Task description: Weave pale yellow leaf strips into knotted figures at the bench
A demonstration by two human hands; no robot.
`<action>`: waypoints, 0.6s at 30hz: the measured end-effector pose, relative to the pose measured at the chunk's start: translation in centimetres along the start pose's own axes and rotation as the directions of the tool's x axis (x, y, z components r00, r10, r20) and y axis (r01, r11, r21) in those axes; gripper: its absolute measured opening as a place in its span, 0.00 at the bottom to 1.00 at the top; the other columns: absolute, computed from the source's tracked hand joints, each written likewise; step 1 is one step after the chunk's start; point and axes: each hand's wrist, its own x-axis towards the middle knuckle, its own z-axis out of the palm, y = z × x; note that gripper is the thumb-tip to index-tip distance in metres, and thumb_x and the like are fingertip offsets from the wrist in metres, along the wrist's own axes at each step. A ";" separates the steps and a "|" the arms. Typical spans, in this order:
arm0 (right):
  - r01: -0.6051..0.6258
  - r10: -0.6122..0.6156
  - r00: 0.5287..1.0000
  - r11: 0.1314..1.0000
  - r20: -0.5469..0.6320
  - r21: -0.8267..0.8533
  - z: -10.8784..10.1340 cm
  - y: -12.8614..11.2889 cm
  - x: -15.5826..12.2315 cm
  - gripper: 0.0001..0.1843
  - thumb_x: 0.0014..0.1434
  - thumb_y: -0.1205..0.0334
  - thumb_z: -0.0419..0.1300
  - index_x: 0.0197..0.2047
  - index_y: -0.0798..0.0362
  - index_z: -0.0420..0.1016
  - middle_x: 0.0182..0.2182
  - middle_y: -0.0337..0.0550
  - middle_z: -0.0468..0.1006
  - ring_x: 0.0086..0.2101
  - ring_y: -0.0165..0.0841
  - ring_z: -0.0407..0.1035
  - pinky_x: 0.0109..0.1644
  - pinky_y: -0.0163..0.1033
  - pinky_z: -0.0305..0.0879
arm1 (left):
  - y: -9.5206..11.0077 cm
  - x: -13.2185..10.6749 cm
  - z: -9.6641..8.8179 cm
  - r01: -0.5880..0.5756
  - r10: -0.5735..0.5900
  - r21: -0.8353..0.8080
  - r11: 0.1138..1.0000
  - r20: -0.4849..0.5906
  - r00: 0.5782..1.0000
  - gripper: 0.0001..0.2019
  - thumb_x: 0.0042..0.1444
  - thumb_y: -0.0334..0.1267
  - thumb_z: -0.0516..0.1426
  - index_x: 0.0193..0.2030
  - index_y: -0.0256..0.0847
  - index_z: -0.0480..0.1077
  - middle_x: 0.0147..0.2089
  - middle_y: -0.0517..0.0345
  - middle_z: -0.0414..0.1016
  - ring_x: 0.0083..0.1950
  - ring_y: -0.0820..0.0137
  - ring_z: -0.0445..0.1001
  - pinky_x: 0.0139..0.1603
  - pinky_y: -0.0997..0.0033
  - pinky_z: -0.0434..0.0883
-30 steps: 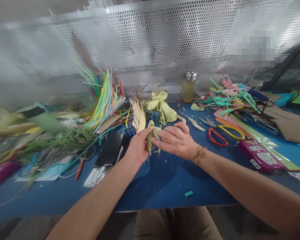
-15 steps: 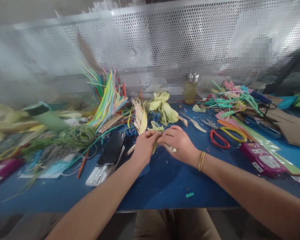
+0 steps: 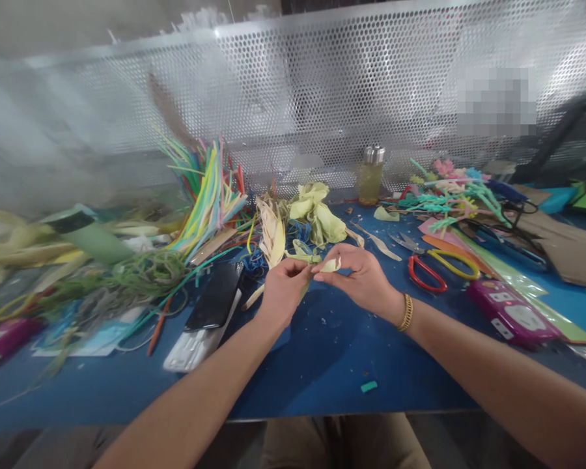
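Note:
Both my hands meet above the middle of the blue table. My left hand is closed, pinching one end of a pale green corn husk piece. My right hand, with a gold bracelet at the wrist, pinches the other end between thumb and fingers. Just behind them lies a pile of yellow-green husks and a cream husk bundle.
Coloured plastic strips fan out at the left by a black phone. Red and yellow scissors, a pink case, a small bottle and teal pipe cleaners lie at the right. A perforated metal screen stands behind.
The husk piece, held upright a second ago, has been turned and drawn out sideways between my hands. My right hand has lifted slightly and now pinches its pale tip.

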 end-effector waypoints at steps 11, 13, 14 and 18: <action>-0.028 0.002 0.990 0.982 0.141 0.188 0.0 -1.2 0.0 0.05 0.55 0.67 0.66 0.37 0.51 0.80 0.33 0.42 0.76 0.34 0.29 0.71 0.39 0.38 0.69 | 0.4 0.0 -0.2 -0.076 0.076 0.149 0.986 0.005 0.997 0.10 0.44 0.41 0.64 0.22 0.37 0.72 0.24 0.60 0.70 0.27 0.75 0.63 0.28 0.74 0.61; -0.071 0.029 0.981 0.974 0.191 0.216 -0.2 -1.2 0.0 0.06 0.55 0.65 0.66 0.38 0.51 0.80 0.34 0.42 0.77 0.33 0.29 0.72 0.38 0.37 0.69 | 0.3 0.1 -0.3 -0.070 0.071 0.158 0.985 0.000 0.997 0.10 0.45 0.42 0.64 0.23 0.37 0.72 0.25 0.59 0.70 0.27 0.74 0.63 0.28 0.74 0.61; -0.090 0.043 0.978 0.969 0.203 0.229 -0.2 -1.1 0.0 0.05 0.56 0.64 0.66 0.37 0.52 0.81 0.33 0.42 0.78 0.32 0.29 0.72 0.36 0.36 0.69 | 0.2 0.1 -0.3 -0.068 0.069 0.156 0.985 -0.001 0.998 0.10 0.45 0.42 0.64 0.24 0.37 0.72 0.25 0.59 0.71 0.27 0.74 0.64 0.28 0.73 0.61; -0.111 0.077 0.987 0.959 0.138 0.260 -0.3 -0.8 0.2 0.06 0.56 0.60 0.67 0.30 0.53 0.80 0.29 0.41 0.78 0.31 0.29 0.71 0.34 0.36 0.67 | -0.1 0.3 -0.4 -0.081 0.082 0.134 0.988 0.001 0.997 0.12 0.44 0.45 0.65 0.24 0.38 0.72 0.25 0.59 0.71 0.27 0.74 0.64 0.28 0.73 0.62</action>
